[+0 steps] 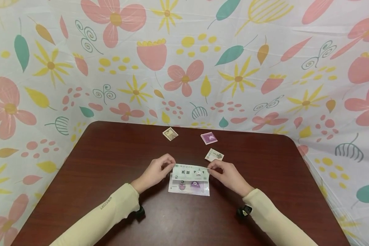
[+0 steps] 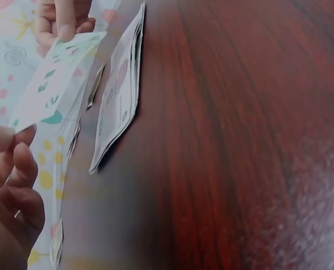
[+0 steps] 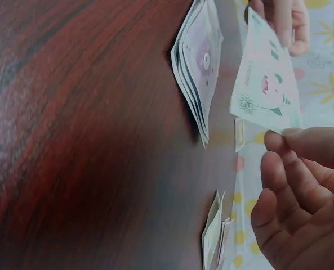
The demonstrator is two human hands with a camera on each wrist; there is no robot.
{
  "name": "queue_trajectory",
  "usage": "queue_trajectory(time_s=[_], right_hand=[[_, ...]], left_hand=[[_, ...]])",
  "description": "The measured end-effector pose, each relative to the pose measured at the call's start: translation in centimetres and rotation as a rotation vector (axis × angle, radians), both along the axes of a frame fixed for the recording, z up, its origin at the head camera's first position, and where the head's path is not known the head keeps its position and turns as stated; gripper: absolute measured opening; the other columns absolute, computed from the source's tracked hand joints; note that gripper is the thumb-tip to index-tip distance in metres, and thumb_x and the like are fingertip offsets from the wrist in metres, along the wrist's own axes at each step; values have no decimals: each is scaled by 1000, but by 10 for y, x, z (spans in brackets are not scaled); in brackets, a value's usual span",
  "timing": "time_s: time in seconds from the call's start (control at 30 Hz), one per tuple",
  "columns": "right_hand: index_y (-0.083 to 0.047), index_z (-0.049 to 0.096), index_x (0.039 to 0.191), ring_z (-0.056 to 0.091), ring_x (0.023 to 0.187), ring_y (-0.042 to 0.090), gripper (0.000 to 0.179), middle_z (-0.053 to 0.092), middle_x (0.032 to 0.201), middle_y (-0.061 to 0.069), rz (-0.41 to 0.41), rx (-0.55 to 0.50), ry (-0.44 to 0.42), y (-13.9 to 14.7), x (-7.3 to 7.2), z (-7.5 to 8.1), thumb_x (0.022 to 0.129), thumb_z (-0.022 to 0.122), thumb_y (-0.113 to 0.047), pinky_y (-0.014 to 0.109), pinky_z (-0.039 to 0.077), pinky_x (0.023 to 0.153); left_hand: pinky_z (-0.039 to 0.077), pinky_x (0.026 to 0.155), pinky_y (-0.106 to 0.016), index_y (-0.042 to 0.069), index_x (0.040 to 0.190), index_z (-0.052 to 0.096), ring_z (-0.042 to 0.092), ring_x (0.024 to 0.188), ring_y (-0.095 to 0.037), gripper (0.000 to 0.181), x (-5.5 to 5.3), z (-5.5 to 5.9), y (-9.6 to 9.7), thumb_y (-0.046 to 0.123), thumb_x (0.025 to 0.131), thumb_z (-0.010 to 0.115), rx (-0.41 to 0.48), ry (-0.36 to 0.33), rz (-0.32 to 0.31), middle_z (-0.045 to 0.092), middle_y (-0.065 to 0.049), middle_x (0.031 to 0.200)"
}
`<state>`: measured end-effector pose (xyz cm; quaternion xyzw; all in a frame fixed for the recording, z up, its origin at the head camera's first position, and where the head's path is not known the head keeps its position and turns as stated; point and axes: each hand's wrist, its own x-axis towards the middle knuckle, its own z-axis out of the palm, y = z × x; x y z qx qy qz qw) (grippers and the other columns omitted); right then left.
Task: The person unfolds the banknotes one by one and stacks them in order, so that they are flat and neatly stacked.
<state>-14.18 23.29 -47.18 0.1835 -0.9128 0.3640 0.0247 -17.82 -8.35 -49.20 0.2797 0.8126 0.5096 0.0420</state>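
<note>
Left hand (image 1: pixel 156 173) is pinching the upper left corner of a pale green "2" note (image 1: pixel 190 173) between thumb and forefinger; right hand (image 1: pixel 230 176) is pinching the upper right corner the same way. Other fingers of both are curling loosely. Note is hanging stretched between them, tilted, clear of the tabletop (image 1: pixel 117 147). Just beneath, a stack of larger notes (image 1: pixel 189 189) is lying about midway between the tabletop's left and right edges, a purple figure and a "5" showing on top; its edges are bowing apart. Just beyond the right hand's fingers, a pale small stack (image 1: pixel 214 155) is lying. Further out, near the far edge, I'm seeing a tan small stack (image 1: pixel 170 134) on the left and a purple small stack (image 1: pixel 209 138) on the right, well apart. Flowered cloth (image 1: pixel 184 51) is hanging behind the far edge.
</note>
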Motion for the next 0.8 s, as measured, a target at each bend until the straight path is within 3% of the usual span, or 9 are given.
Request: queue_trajectory(time_s=[0.13, 0.2, 0.4, 0.53, 0.8], right_hand=[[-15, 72, 98, 60, 79, 6, 14, 71, 86, -10, -12, -28, 42, -4, 1, -1, 92, 76, -4, 31, 51, 75], [-14, 70, 98, 60, 78, 6, 14, 70, 85, -9, -19, -42, 51, -6, 3, 0, 92, 76, -2, 29, 51, 72], [-13, 59, 103, 63, 76, 7, 21, 71, 84, -5, -22, -81, 20, -11, 5, 3, 93, 73, 0, 26, 49, 69], [-16, 65, 101, 60, 76, 7, 18, 70, 84, -7, -25, -43, 11, -12, 6, 5, 94, 74, -2, 26, 48, 68], [-10, 70, 103, 62, 78, 9, 15, 70, 87, -6, -29, -14, -2, -14, 11, 3, 92, 75, -1, 29, 52, 72]], left_hand=[[54, 69, -30, 9, 103, 65, 63, 74, -7, 0, 1, -2, 2, 9, 103, 65, -39, 88, 72, 73, 0, 89], [51, 72, -28, 11, 105, 64, 62, 76, -6, 6, 1, -2, 3, 7, 101, 66, -40, 113, 97, 73, 3, 88], [43, 62, -24, 11, 110, 62, 50, 65, -8, 15, 2, -3, 4, 1, 100, 63, -27, 94, 96, 70, 4, 86], [44, 64, -24, 12, 103, 71, 49, 68, -6, 16, 4, -3, 4, -1, 97, 64, -44, 91, 83, 71, 1, 93], [49, 54, -25, 9, 104, 74, 51, 61, -4, 12, 11, -2, 0, 1, 96, 70, -36, 69, 57, 73, -5, 97]])
